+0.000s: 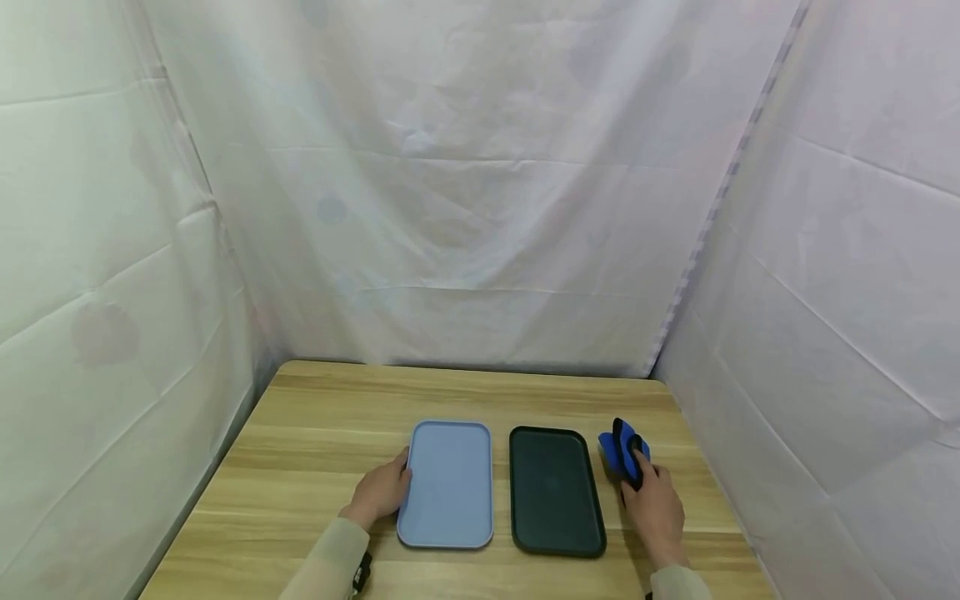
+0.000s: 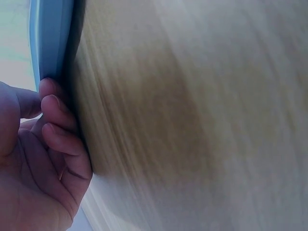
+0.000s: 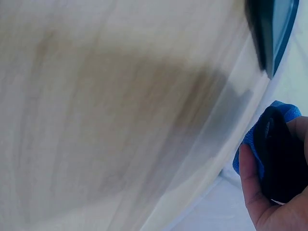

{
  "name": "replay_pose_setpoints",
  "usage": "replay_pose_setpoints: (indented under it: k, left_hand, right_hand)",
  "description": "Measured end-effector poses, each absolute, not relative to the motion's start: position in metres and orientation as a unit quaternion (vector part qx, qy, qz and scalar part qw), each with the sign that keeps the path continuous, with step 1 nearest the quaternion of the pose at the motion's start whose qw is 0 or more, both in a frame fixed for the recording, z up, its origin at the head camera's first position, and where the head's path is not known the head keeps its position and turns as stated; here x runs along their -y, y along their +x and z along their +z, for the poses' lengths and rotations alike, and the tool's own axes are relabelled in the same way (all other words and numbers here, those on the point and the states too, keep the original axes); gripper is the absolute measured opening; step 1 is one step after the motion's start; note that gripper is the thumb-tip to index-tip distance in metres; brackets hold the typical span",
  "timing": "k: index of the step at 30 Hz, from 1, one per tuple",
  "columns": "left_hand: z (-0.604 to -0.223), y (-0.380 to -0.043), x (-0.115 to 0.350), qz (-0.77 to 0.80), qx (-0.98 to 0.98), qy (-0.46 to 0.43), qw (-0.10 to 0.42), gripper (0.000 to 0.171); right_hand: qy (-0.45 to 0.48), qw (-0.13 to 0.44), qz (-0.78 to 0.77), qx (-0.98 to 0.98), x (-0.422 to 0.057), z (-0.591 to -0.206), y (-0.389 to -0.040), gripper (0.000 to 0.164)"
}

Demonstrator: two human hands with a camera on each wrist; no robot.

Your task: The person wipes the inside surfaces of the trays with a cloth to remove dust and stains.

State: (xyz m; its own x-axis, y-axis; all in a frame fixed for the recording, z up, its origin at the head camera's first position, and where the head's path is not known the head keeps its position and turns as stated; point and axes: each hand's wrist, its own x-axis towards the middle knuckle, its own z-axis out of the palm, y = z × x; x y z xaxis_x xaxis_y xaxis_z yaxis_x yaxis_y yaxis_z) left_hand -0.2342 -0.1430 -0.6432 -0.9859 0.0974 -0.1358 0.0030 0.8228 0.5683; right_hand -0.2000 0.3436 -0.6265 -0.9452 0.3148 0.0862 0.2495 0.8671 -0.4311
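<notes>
A light blue tray (image 1: 448, 483) lies on the wooden table. My left hand (image 1: 382, 490) holds its left rim, and in the left wrist view the curled fingers (image 2: 60, 110) meet the edge of the tray (image 2: 50, 38). To the right lies a dark green tray (image 1: 555, 492), a narrow gap apart from the blue one. Just beyond its right side my right hand (image 1: 656, 504) grips a bunched blue cloth with black trim (image 1: 624, 450). Seen from the right wrist, thumb and fingers close around the cloth (image 3: 276, 144), which seems to be held above the tabletop.
The wood-grain table (image 1: 315, 442) has rounded far corners. White curtains hang behind it (image 1: 465, 250) and along the left (image 1: 90, 250) and right (image 1: 840, 292) sides, close to the table's edges. A dark band (image 1: 362, 573) sits at the left wrist.
</notes>
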Motion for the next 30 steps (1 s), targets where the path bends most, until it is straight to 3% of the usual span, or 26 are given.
replay_pose_setpoints:
  k: [30]
  left_hand:
    - [-0.646,-0.236,0.143,0.292,-0.952,0.025,0.083,0.052]
  right_hand:
    - [-0.103,0.105,0.225,0.963,-0.269,-0.609,-0.197,0.064]
